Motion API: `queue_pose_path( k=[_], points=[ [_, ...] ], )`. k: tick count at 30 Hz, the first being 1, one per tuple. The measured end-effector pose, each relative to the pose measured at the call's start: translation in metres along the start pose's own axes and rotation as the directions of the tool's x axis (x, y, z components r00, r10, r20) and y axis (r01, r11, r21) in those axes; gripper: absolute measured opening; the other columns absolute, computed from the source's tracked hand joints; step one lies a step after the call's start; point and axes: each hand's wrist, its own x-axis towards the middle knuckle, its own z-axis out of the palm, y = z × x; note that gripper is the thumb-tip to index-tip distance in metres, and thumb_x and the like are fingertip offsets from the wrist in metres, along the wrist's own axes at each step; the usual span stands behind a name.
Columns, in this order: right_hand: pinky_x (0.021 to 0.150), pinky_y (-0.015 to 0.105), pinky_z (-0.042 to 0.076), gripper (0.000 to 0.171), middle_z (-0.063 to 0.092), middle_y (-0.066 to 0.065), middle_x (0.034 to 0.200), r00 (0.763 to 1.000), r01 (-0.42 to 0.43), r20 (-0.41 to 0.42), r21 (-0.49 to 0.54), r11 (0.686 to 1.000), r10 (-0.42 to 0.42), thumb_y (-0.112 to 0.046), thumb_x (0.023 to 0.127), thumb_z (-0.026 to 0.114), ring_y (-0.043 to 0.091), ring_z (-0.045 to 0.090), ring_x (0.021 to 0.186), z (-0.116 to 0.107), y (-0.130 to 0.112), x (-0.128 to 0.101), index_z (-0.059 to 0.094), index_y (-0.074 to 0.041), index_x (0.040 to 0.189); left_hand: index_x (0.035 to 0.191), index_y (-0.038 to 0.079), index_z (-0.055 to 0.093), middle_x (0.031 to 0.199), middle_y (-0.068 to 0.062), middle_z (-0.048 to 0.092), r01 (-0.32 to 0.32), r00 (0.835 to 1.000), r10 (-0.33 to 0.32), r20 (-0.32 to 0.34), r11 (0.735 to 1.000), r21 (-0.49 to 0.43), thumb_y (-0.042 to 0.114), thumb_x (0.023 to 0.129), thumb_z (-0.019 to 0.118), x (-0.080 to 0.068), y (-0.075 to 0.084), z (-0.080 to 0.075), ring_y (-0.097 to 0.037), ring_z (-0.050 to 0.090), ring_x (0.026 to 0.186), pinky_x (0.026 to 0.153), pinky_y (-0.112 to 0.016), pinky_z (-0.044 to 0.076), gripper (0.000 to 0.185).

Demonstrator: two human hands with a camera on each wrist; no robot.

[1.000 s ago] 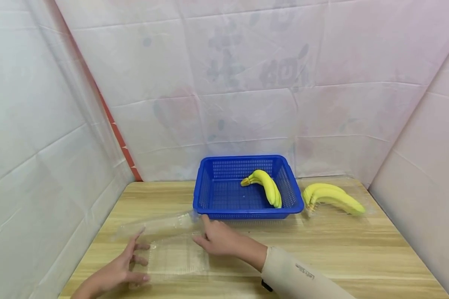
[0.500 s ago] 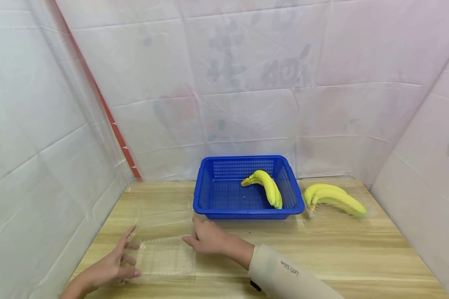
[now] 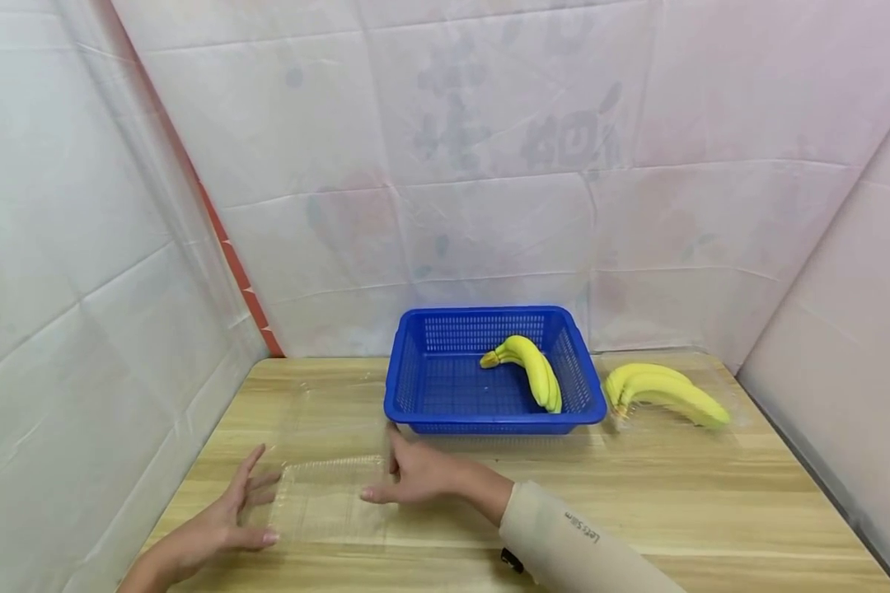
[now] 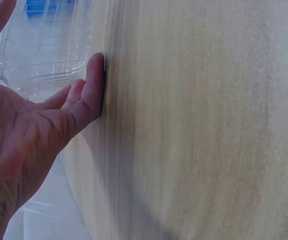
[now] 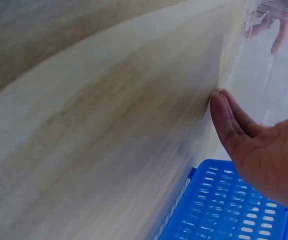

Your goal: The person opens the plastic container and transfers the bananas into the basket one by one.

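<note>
A clear plastic clamshell container (image 3: 330,502) lies on the left of the table, its lid laid back toward the far side. Spread beside its left edge is my left hand (image 3: 211,527), with fingertips close to the container (image 4: 49,55). At the right edge, my right hand (image 3: 424,473) has its thumb and fingers extended; in the right wrist view the fingertips (image 5: 219,102) are at the container's side and the table. Neither hand curls round anything. The container's transparency makes exact contact hard to tell.
Behind the right hand stands a blue plastic basket (image 3: 489,418) with a banana bunch (image 3: 537,379) inside. Another banana bunch (image 3: 660,391) lies at the right, in what looks like a clear container. White sheeting (image 3: 489,231) encloses the wooden table (image 3: 638,511).
The container has shifted left with both hands, and its lid, angled one second ago, now lies further back. Over the last half second little has moved. Basket and bananas stay put.
</note>
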Motion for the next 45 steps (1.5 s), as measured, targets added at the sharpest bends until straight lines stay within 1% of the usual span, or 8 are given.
queue_pose_path(
  k=[4,6,11,14,17,21,32,45],
  points=[
    [0.079,0.020,0.051,0.141,0.061,-0.004,0.111,0.998,-0.013,0.065,0.038,0.999,0.010,-0.059,0.085,0.086,0.004,0.058,0.088,0.000,0.003,-0.002,-0.013,-0.008,0.171,0.165,0.016,-0.030,0.169,-0.043,0.006,-0.035,0.999,0.035,0.005,0.999,-0.035,0.008,0.093,0.079,-0.001,-0.003,0.000,0.012,0.044,0.136,0.092,-0.025,0.058,0.131],
    [0.084,0.019,0.050,0.144,0.060,-0.004,0.113,0.997,-0.007,0.077,0.050,0.999,0.003,-0.057,0.083,0.088,0.004,0.058,0.093,0.001,0.004,-0.002,-0.016,-0.008,0.170,0.165,0.017,-0.031,0.170,-0.042,0.005,-0.029,1.000,0.029,-0.002,0.999,-0.046,0.008,0.093,0.080,-0.001,-0.004,0.001,0.021,0.041,0.128,0.092,-0.025,0.058,0.133],
    [0.094,0.019,0.049,0.145,0.059,-0.005,0.116,0.996,-0.019,0.091,0.097,0.995,0.010,-0.051,0.082,0.091,0.005,0.057,0.102,0.002,0.007,-0.002,-0.014,-0.004,0.170,0.165,0.016,-0.031,0.172,-0.039,0.010,0.015,0.999,-0.015,-0.050,1.000,-0.003,0.012,0.091,0.083,-0.001,-0.001,0.007,-0.035,0.043,0.153,0.096,-0.031,0.059,0.136],
    [0.095,0.021,0.050,0.128,0.058,-0.005,0.115,0.995,-0.036,0.095,0.111,0.993,0.025,-0.050,0.081,0.093,0.004,0.057,0.103,0.000,0.010,-0.001,0.013,-0.001,0.169,0.166,0.018,-0.030,0.174,-0.036,0.011,0.059,0.995,-0.058,-0.079,0.998,0.005,0.014,0.092,0.083,0.001,0.002,0.009,-0.063,0.025,0.154,0.099,-0.035,0.058,0.135],
    [0.089,0.021,0.049,0.091,0.057,-0.004,0.111,0.994,-0.033,0.106,0.121,0.992,0.020,-0.049,0.081,0.092,0.003,0.055,0.099,-0.001,0.012,0.002,0.043,-0.005,0.144,0.167,0.019,-0.028,0.176,-0.032,0.011,0.097,0.990,-0.098,-0.101,0.995,-0.008,0.017,0.093,0.083,0.003,0.003,0.009,-0.063,0.020,0.157,0.100,-0.035,0.058,0.133],
    [0.079,0.020,0.048,0.061,0.058,-0.002,0.103,0.993,-0.022,0.120,0.143,0.989,0.005,-0.046,0.086,0.089,0.004,0.053,0.089,-0.001,0.016,0.007,0.051,-0.011,0.118,0.169,0.017,-0.023,0.177,-0.030,0.009,0.136,0.983,-0.141,-0.119,0.989,-0.049,0.019,0.094,0.081,0.005,0.002,0.010,-0.060,0.019,0.158,0.099,-0.041,0.062,0.128],
    [0.076,0.020,0.052,0.099,0.064,-0.001,0.104,0.995,-0.038,0.100,0.213,0.976,0.017,-0.043,0.089,0.086,0.002,0.059,0.084,0.002,0.020,0.014,0.032,-0.001,0.161,0.171,0.014,-0.008,0.177,-0.029,0.009,0.177,0.958,-0.195,-0.210,0.979,-0.104,0.024,0.101,0.075,0.010,-0.007,0.016,-0.060,0.028,0.154,0.091,-0.047,0.065,0.109],
    [0.063,0.027,0.057,0.128,0.066,-0.002,0.096,0.992,-0.071,0.126,0.351,0.934,0.028,-0.035,0.088,0.089,0.011,0.064,0.070,-0.001,0.024,0.017,-0.003,-0.006,0.172,0.170,0.005,0.009,0.175,-0.026,0.019,0.194,0.937,-0.210,-0.278,0.977,-0.084,0.031,0.104,0.071,0.021,-0.004,0.017,-0.041,0.054,0.141,0.089,-0.041,0.066,0.094]
  ],
)
